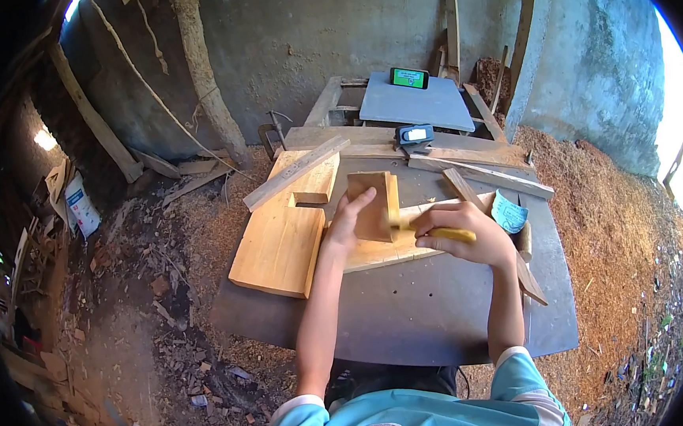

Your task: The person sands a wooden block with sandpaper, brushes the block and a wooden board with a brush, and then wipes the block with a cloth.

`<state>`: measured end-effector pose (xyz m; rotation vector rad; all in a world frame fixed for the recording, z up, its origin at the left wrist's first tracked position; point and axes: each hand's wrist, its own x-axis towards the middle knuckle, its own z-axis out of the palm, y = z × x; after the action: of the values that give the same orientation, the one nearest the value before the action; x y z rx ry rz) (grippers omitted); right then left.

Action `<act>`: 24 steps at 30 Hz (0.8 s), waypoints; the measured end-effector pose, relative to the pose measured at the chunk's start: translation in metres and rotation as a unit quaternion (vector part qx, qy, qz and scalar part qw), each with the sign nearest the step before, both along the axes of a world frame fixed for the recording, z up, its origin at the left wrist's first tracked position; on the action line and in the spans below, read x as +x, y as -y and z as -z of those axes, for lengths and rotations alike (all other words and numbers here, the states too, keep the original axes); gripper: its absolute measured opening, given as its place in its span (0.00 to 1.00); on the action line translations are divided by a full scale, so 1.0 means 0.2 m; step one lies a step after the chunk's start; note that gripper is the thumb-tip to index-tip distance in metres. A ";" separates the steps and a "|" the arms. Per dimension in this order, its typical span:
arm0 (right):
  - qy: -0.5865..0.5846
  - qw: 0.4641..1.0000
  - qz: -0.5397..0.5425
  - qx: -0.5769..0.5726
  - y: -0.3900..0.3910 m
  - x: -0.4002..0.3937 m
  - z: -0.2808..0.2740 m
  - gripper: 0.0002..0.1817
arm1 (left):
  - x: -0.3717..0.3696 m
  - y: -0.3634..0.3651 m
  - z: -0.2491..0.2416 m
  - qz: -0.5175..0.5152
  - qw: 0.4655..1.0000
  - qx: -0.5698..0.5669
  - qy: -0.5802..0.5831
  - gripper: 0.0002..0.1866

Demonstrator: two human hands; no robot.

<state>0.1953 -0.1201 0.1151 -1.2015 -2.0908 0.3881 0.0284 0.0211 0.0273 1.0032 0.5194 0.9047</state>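
My left hand (pixel 350 216) is closed on a small wooden block (pixel 372 199), with a brown face toward me and a paler edge on the right. The block is held upright over the work table. In my right hand (pixel 465 228) is a tool with a yellow handle (pixel 455 235). Its far end meets the block's right edge, low down, but blur hides what kind of tool it is. Under both hands lies a pale wooden board (pixel 388 251). Left of it rests a larger notched wooden piece (pixel 273 253).
Wooden strips (pixel 299 171) lie across the table (pixel 412 319). A crumpled blue paper (pixel 508 212) sits to the right. A small blue device (pixel 414 135) stands behind the block, and a phone (pixel 410 78) leans on a grey board (pixel 417 105). Sawdust (pixel 595 219) covers the ground.
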 end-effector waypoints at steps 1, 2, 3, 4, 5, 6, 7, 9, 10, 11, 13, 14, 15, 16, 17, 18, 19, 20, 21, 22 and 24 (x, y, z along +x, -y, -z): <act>-0.007 0.999 -0.010 -0.048 0.00 0.01 0.00 0.09 | 0.00 -0.07 0.07 0.006 0.999 -0.042 0.013 0.27; -0.015 0.995 -0.019 -0.095 -0.01 0.03 0.00 0.09 | -0.01 -0.13 0.14 0.011 0.998 -0.057 0.022 0.27; -0.024 0.989 -0.028 -0.142 -0.01 0.05 0.00 0.10 | -0.02 -0.15 0.16 0.017 0.997 -0.071 0.031 0.27; -0.028 0.993 0.008 -0.116 -0.01 0.05 0.00 0.10 | -0.03 -0.16 0.17 0.022 0.995 -0.086 0.040 0.27; -0.032 0.995 0.044 -0.089 -0.01 0.05 0.00 0.10 | -0.02 -0.17 0.19 -0.008 0.998 -0.059 0.022 0.26; -0.036 0.994 0.081 -0.063 -0.01 0.05 0.00 0.11 | -0.03 -0.14 0.13 -0.018 1.000 0.015 0.000 0.27; -0.053 0.993 0.096 -0.041 -0.02 0.06 0.00 0.10 | -0.03 -0.10 0.07 -0.027 0.995 0.089 -0.021 0.28; -0.077 0.982 0.168 -0.033 0.00 0.06 -0.03 0.10 | -0.01 -0.09 0.04 -0.042 0.978 0.202 -0.034 0.33; -0.088 0.974 0.204 -0.029 0.00 0.07 -0.04 0.09 | 0.00 -0.08 0.03 -0.055 0.970 0.230 -0.051 0.34; -0.078 0.974 0.214 -0.008 -0.02 0.09 -0.01 0.09 | 0.02 -0.07 0.02 -0.068 0.962 0.257 -0.068 0.35; -0.100 0.970 0.218 0.033 -0.04 0.11 0.03 0.09 | 0.05 0.00 -0.01 -0.092 0.953 0.275 -0.082 0.35; -0.111 0.968 0.220 0.054 -0.05 0.11 0.04 0.09 | 0.07 0.01 0.00 -0.105 0.936 0.314 -0.123 0.34; -0.131 0.964 0.227 0.044 -0.04 0.10 0.02 0.09 | 0.08 0.01 0.01 -0.117 0.914 0.353 -0.163 0.33; -0.137 0.960 0.238 0.052 -0.05 0.11 0.04 0.09 | 0.10 0.02 0.03 -0.128 0.889 0.390 -0.202 0.32; -0.142 0.956 0.249 0.059 -0.07 0.11 0.06 0.08 | 0.12 0.03 0.06 -0.168 0.840 0.457 -0.240 0.29; -0.148 0.952 0.259 0.067 -0.08 0.12 0.07 0.08 | 0.13 0.04 0.07 -0.170 0.809 0.495 -0.267 0.29; -0.127 0.951 0.279 0.053 -0.08 0.11 0.05 0.08 | 0.14 0.05 0.08 -0.171 0.776 0.532 -0.292 0.29; -0.143 0.950 0.266 0.076 -0.10 0.11 0.06 0.08 | 0.16 0.06 0.09 -0.172 0.741 0.567 -0.316 0.29; -0.159 0.949 0.254 0.100 -0.12 0.11 0.09 0.09 | 0.18 0.08 0.11 -0.168 0.756 0.556 -0.302 0.28; -0.174 0.947 0.241 0.125 -0.14 0.12 0.12 0.09 | 0.19 0.09 0.12 -0.160 0.752 0.562 -0.305 0.28; -0.128 0.953 0.239 0.133 -0.19 0.12 0.17 0.10 | 0.22 0.10 0.13 -0.146 0.741 0.576 -0.313 0.27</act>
<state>0.2190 -0.0819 0.0802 -1.3586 -1.5121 0.0289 0.0721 0.0009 0.0017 2.4812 0.6850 1.1728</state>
